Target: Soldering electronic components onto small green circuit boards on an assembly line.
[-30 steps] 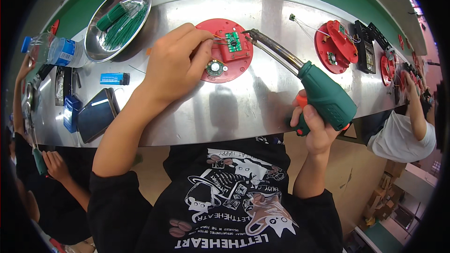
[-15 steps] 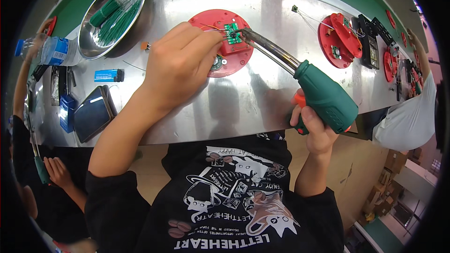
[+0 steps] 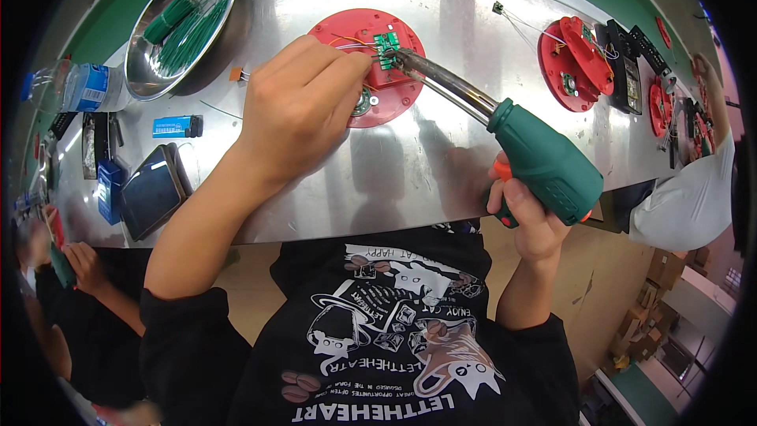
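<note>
A red round plastic base [image 3: 406, 99] lies on the metal bench, with a small green circuit board [image 3: 386, 41] on its raised box. Thin orange and white wires run to the board. My left hand [image 3: 296, 106] is closed in a pinch at the board's left edge; what is between its fingertips is too small and hidden to make out. Wrapped round the handle of a green soldering gun [image 3: 544, 158] is my right hand [image 3: 532, 217], a finger by the orange trigger. The gun's dark tip reaches the board's lower right edge, close to my left fingertips.
At the left stand a steel bowl [image 3: 213, 43] of green wires and a plastic bottle [image 3: 83, 87]. A blue lighter [image 3: 175, 127] and a dark wallet-like item [image 3: 151, 193] lie nearer. Another red assembly [image 3: 556, 79] sits at right. A co-worker's hand [image 3: 87, 268] shows far left.
The soldering gun's tip has shifted slightly down and left against the board. My left hand stays pinched beside it. The view has moved a little, and the co-worker's hand at far left has risen.
</note>
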`<state>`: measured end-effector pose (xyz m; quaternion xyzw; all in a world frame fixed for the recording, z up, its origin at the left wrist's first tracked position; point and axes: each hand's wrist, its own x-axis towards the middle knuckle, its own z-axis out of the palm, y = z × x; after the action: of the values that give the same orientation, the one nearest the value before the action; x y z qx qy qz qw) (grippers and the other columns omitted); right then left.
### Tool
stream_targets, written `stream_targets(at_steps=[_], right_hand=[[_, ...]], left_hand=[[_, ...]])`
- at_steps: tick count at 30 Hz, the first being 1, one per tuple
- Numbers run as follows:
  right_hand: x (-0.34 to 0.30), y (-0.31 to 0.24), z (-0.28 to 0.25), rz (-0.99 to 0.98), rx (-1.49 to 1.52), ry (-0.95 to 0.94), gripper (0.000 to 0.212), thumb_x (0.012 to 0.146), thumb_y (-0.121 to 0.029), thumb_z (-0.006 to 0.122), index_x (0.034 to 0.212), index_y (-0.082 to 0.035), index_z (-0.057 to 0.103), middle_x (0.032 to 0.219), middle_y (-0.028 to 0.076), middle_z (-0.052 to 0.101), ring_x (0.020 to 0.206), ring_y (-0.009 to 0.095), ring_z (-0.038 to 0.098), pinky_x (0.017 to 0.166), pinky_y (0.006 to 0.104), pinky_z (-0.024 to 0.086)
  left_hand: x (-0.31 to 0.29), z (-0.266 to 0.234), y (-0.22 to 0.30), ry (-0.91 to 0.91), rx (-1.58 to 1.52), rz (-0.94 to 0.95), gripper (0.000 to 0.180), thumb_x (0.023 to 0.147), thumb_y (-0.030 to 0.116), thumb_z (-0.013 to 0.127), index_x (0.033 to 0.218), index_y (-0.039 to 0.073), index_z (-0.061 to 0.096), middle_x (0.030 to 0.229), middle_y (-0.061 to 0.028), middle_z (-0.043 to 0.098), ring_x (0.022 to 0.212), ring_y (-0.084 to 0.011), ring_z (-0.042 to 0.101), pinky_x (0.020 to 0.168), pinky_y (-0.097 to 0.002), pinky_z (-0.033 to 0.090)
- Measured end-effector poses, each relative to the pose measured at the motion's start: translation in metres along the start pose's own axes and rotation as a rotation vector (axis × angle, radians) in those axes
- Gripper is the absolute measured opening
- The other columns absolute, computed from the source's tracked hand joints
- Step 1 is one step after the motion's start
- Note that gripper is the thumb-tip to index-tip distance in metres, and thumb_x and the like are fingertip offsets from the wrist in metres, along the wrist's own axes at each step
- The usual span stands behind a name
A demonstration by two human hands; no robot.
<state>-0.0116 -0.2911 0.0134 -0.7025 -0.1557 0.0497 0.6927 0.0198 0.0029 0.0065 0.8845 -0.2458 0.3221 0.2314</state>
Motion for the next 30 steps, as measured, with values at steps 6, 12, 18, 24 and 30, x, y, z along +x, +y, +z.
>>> stream_targets(at_steps=[6, 12, 18, 24, 30], right_hand=[[0.002, 0.002, -0.004, -0.026, -0.048, -0.087, 0.032, 0.090, -0.002, 0.063, 0.120, 0.007, 0.062, 0.105, 0.017, 0.066, 0.082, 0.021, 0.064, 0.051, 0.0307, 0.052], [0.003, 0.000, -0.005, -0.022, -0.089, -0.096, 0.034, 0.089, -0.005, 0.063, 0.121, 0.007, 0.061, 0.099, 0.016, 0.065, 0.068, 0.019, 0.062, 0.051, 0.0299, 0.051], [0.009, -0.008, -0.001, 0.090, -0.028, -0.067, 0.044, 0.089, -0.012, 0.061, 0.128, 0.007, 0.055, 0.088, 0.015, 0.061, 0.055, 0.018, 0.057, 0.052, 0.0289, 0.049], [0.014, -0.012, -0.003, 0.142, 0.001, -0.069, 0.047, 0.088, -0.015, 0.060, 0.129, 0.007, 0.054, 0.084, 0.017, 0.060, 0.054, 0.019, 0.058, 0.051, 0.0290, 0.048], [0.021, -0.015, -0.005, 0.176, 0.025, -0.068, 0.048, 0.089, -0.016, 0.061, 0.130, 0.007, 0.054, 0.082, 0.017, 0.060, 0.051, 0.020, 0.057, 0.048, 0.0292, 0.047]], left_hand=[[0.000, 0.001, -0.001, -0.004, 0.002, 0.006, 0.015, 0.075, -0.003, 0.071, 0.090, 0.001, 0.070, 0.075, -0.0087, 0.065, 0.067, -0.0258, 0.062, 0.058, -0.0366, 0.051], [-0.001, 0.001, -0.002, 0.005, -0.023, 0.002, 0.015, 0.075, -0.004, 0.070, 0.090, 0.000, 0.071, 0.075, -0.0094, 0.065, 0.067, -0.0260, 0.063, 0.058, -0.0367, 0.051], [-0.001, 0.001, -0.003, -0.001, -0.029, -0.006, 0.016, 0.075, -0.004, 0.070, 0.090, 0.000, 0.071, 0.074, -0.0095, 0.065, 0.067, -0.0263, 0.063, 0.058, -0.0370, 0.051], [-0.001, 0.001, -0.003, -0.004, -0.032, -0.006, 0.016, 0.075, -0.003, 0.071, 0.090, 0.000, 0.070, 0.074, -0.0098, 0.065, 0.067, -0.0265, 0.062, 0.058, -0.0371, 0.051], [-0.001, 0.001, -0.004, -0.007, -0.037, 0.001, 0.016, 0.075, -0.002, 0.071, 0.091, 0.000, 0.070, 0.076, -0.0098, 0.065, 0.068, -0.0267, 0.063, 0.058, -0.0374, 0.052]])
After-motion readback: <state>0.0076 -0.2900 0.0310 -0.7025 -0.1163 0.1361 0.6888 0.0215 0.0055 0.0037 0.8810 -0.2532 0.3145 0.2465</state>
